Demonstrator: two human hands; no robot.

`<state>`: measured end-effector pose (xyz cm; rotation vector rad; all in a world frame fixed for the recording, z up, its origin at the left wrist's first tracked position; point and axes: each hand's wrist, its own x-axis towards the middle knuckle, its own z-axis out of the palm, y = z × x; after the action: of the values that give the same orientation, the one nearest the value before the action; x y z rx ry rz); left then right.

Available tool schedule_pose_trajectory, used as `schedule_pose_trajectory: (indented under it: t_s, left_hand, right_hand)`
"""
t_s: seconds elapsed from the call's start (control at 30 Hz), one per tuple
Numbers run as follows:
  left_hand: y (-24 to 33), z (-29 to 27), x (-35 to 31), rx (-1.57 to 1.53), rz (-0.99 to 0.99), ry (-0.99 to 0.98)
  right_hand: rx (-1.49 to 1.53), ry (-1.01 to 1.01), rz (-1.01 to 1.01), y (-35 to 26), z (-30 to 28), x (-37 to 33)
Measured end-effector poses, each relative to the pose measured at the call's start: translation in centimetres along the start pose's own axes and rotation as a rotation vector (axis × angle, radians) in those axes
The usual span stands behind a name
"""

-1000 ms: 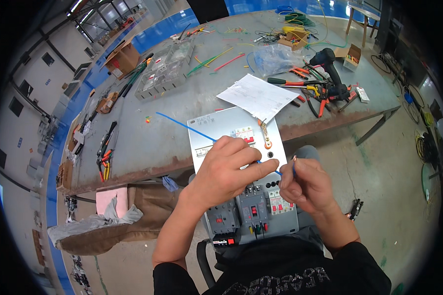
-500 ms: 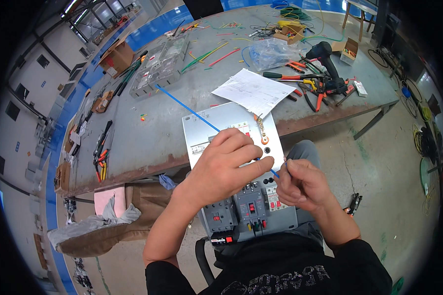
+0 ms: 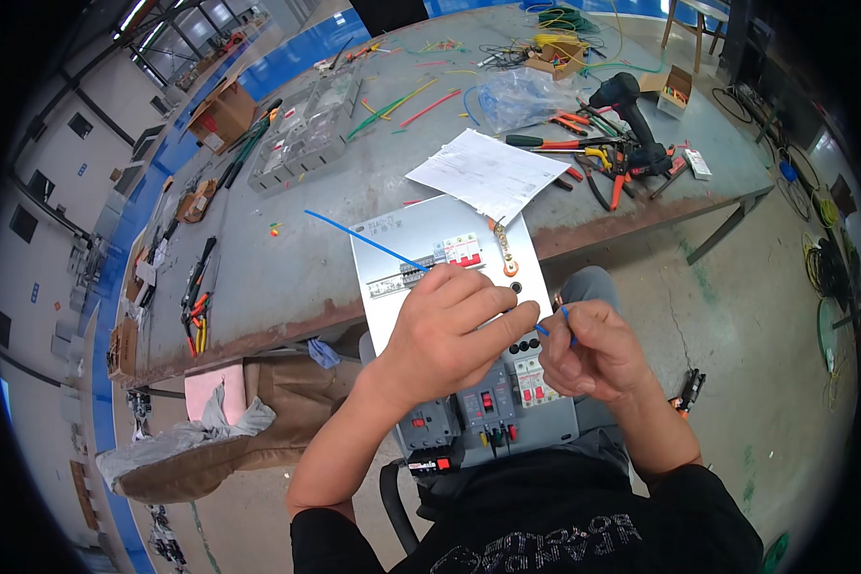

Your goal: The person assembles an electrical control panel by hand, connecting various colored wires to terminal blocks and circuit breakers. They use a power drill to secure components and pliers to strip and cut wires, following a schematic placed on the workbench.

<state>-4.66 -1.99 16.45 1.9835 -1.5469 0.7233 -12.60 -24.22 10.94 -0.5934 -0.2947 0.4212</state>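
Observation:
A blue wire runs through my left hand, whose fingers are closed round it. The long free part slants up and left over a metal mounting plate on my lap. At the right, my right hand pinches the wire's short end between thumb and fingers; a bit of blue stands up there beside a small coppery tip. Below the hands, the plate carries a grey circuit breaker, a black device with a red button and small red-switched breakers. More small breakers sit above my left hand.
A grey metal workbench lies ahead. Printed sheets overlap the plate's far edge. Pliers, a cordless drill, a plastic bag and clear organizer boxes lie on it. A brown jacket hangs at the left.
The wire's long free end has dropped lower. At my right hand the short end now shows blue pointing upward between the fingers. The hands have barely shifted.

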Motion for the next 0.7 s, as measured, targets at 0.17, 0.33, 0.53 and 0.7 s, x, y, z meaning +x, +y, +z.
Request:
schedule_pose_trajectory:
  t_s: [0.17,0.33,0.53,0.7]
  left_hand:
    - [-0.2,0.5,0.7,-0.028,-0.02,0.008]
    - [-0.4,1.3,1.9,-0.05,0.009,0.07]
    - [-1.0,1.7,1.9,-0.066,-0.018,0.067]
    - [-0.9,1.4,1.8,-0.144,-0.079,0.09]
  right_hand:
    - [-0.022,0.018,-0.061,-1.2,0.5,-0.1]
    - [0.068,-0.013,-0.095,-1.7,0.0,-0.5]
    - [0.045,0.077,-0.146,-1.3,0.6,0.4]
    - [-0.028,0.038,-0.182,-1.3,0.5,0.8]
